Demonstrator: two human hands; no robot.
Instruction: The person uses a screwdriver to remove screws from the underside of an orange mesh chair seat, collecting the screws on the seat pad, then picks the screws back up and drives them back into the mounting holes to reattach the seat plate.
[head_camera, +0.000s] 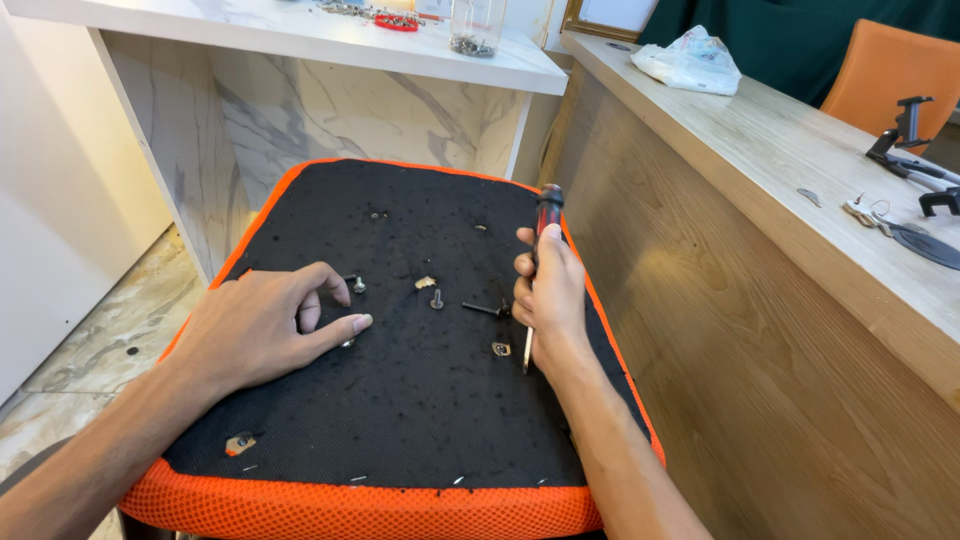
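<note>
White marble-look desk (300, 40) far left, wooden counter (760, 160) along the right, orange chair (890, 75) and dark green curtain (800, 35) far right, marble-pattern floor (90, 340) near left.

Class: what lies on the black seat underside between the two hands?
In the head view, loose bolts lie on black fabric between left hand and right hand.

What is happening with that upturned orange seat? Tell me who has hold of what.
A person works over the black underside of an orange seat cushion, which lies upside down beside a wooden counter. The right hand grips a screwdriver upright, its tip down on the fabric. The left hand rests flat on the underside, fingertips beside a screw. Another screw stands out near the middle. A jar sits on the marble shelf behind.
</note>
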